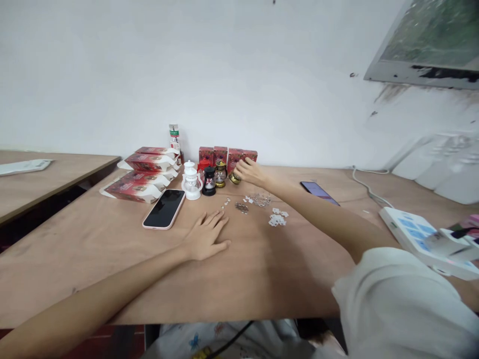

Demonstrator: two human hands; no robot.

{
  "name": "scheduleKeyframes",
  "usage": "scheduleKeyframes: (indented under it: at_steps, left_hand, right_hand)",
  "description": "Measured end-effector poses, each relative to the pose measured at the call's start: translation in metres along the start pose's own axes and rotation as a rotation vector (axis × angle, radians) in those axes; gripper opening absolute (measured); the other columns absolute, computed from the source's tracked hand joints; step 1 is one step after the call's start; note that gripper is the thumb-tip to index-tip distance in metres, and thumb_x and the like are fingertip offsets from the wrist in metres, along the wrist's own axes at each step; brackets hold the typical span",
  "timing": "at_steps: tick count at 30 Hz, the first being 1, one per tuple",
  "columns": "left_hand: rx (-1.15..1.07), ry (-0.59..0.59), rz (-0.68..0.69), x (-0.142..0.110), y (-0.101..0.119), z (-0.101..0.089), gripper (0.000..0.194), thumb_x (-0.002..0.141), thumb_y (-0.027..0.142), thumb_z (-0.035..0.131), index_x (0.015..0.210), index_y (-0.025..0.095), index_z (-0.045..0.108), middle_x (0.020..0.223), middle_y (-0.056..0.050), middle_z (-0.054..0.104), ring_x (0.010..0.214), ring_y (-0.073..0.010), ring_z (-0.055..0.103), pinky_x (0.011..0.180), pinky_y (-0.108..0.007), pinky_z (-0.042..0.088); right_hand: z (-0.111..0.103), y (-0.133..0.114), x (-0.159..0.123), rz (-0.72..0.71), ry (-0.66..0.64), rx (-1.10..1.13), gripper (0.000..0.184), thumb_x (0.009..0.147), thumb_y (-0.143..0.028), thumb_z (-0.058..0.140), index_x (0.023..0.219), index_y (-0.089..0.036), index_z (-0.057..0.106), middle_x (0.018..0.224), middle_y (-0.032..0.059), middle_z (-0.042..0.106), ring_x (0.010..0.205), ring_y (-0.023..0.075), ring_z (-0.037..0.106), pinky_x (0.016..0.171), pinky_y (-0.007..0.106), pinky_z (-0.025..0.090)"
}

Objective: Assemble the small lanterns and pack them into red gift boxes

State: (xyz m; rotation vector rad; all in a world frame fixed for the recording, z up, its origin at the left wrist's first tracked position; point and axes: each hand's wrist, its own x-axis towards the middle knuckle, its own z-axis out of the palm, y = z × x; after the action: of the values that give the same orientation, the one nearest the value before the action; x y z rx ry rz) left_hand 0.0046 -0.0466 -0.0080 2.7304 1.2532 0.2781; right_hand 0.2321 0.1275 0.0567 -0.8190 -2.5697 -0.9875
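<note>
My left hand [207, 234] lies flat on the wooden table, fingers spread, holding nothing. Farther out, my right hand [250, 172] is closed around a small gold and black lantern [234, 178], which is tilted and partly hidden by the fingers. Beside it stand another gold lantern [220, 174], a black lantern [209, 181], a white lantern [192, 182] and a red lantern [203, 164] partly behind the others. Between my hands lie small round pieces [226, 202], a pile of small metal parts [261, 200], darker metal bits [241, 207] and white tabs [277, 218].
Red boxes [235, 157] stand in a row by the wall. Open red cartons [134, 185] are stacked at left, near a clear bottle [174, 137]. A pink-edged phone [163, 209] lies left, another phone [319, 192] right. A white power strip [422, 239] with cables sits far right.
</note>
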Motion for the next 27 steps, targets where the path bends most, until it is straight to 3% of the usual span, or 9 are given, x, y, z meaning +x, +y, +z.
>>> scheduleKeyframes:
  at_steps: [2, 4, 7, 9, 12, 14, 19, 27]
  left_hand:
    - [-0.146, 0.087, -0.024, 0.003, -0.007, 0.002, 0.058, 0.083, 0.050, 0.053, 0.132, 0.020, 0.046, 0.147, -0.014, 0.039, 0.138, -0.0308, 0.032, 0.112, -0.057, 0.020]
    - [-0.331, 0.211, -0.102, 0.011, -0.016, 0.005, 0.047, 0.078, 0.044, 0.060, 0.119, 0.022, 0.056, 0.134, -0.011, 0.055, 0.126, -0.0301, 0.048, 0.107, -0.055, 0.031]
    - [-0.484, 0.361, -0.204, 0.028, -0.032, 0.007, 0.032, 0.081, 0.032, 0.055, 0.109, 0.017, 0.059, 0.113, -0.011, 0.066, 0.102, -0.0233, 0.063, 0.091, -0.042, 0.048]
    - [-0.486, 0.391, -0.210, 0.042, -0.041, 0.007, 0.027, 0.082, 0.028, 0.054, 0.104, 0.014, 0.059, 0.103, -0.011, 0.068, 0.091, -0.0201, 0.065, 0.081, -0.035, 0.053]
    - [-0.449, 0.408, -0.201, 0.059, -0.047, 0.005, 0.022, 0.077, 0.026, 0.060, 0.095, 0.013, 0.061, 0.089, -0.008, 0.068, 0.079, -0.0181, 0.064, 0.071, -0.030, 0.052]
    - [-0.402, 0.400, -0.192, 0.066, -0.048, 0.003, 0.019, 0.074, 0.025, 0.064, 0.090, 0.014, 0.063, 0.086, -0.006, 0.067, 0.075, -0.0181, 0.063, 0.068, -0.030, 0.051]
    - [-0.267, 0.342, -0.146, 0.070, -0.042, -0.002, 0.008, 0.076, 0.024, 0.063, 0.075, 0.016, 0.065, 0.082, -0.005, 0.065, 0.078, -0.0198, 0.060, 0.073, -0.032, 0.048]
    - [-0.175, 0.349, -0.141, 0.065, -0.037, -0.001, 0.007, 0.082, 0.018, 0.053, 0.081, 0.017, 0.060, 0.095, -0.009, 0.064, 0.096, -0.0239, 0.057, 0.088, -0.039, 0.044]
  right_hand:
    - [-0.013, -0.002, -0.008, 0.105, 0.058, 0.046, 0.025, 0.089, -0.009, 0.038, 0.105, -0.012, 0.057, 0.107, 0.0187, 0.063, 0.103, 0.0296, 0.054, 0.089, 0.050, 0.040]
    - [-0.025, -0.017, -0.017, 0.344, 0.222, 0.235, 0.028, 0.085, -0.020, 0.051, 0.112, -0.012, 0.052, 0.110, 0.0181, 0.060, 0.106, 0.0314, 0.053, 0.092, 0.051, 0.039]
    - [-0.038, -0.065, -0.034, 0.657, 0.506, 0.656, 0.050, 0.081, -0.030, 0.060, 0.125, -0.017, 0.038, 0.118, 0.0141, 0.055, 0.106, 0.0262, 0.054, 0.089, 0.043, 0.045]
    - [-0.045, -0.103, -0.046, 0.768, 0.580, 0.857, 0.052, 0.081, -0.034, 0.062, 0.124, -0.020, 0.038, 0.114, 0.0111, 0.056, 0.101, 0.0239, 0.057, 0.086, 0.040, 0.048]
    - [-0.051, -0.144, -0.060, 0.714, 0.590, 1.012, 0.045, 0.078, -0.034, 0.066, 0.117, -0.023, 0.046, 0.112, 0.0076, 0.059, 0.102, 0.0230, 0.058, 0.088, 0.040, 0.049]
    - [-0.054, -0.155, -0.064, 0.658, 0.598, 1.077, 0.044, 0.077, -0.034, 0.068, 0.115, -0.024, 0.048, 0.113, 0.0063, 0.060, 0.106, 0.0229, 0.058, 0.091, 0.040, 0.048]
    - [-0.052, -0.153, -0.066, 0.710, 0.612, 1.163, 0.045, 0.078, -0.035, 0.068, 0.118, -0.024, 0.050, 0.118, 0.0059, 0.061, 0.113, 0.0228, 0.057, 0.098, 0.041, 0.046]
    - [-0.050, -0.152, -0.071, 0.734, 0.557, 1.161, 0.044, 0.078, -0.034, 0.068, 0.117, -0.024, 0.051, 0.118, 0.0075, 0.060, 0.114, 0.0230, 0.056, 0.098, 0.041, 0.045]
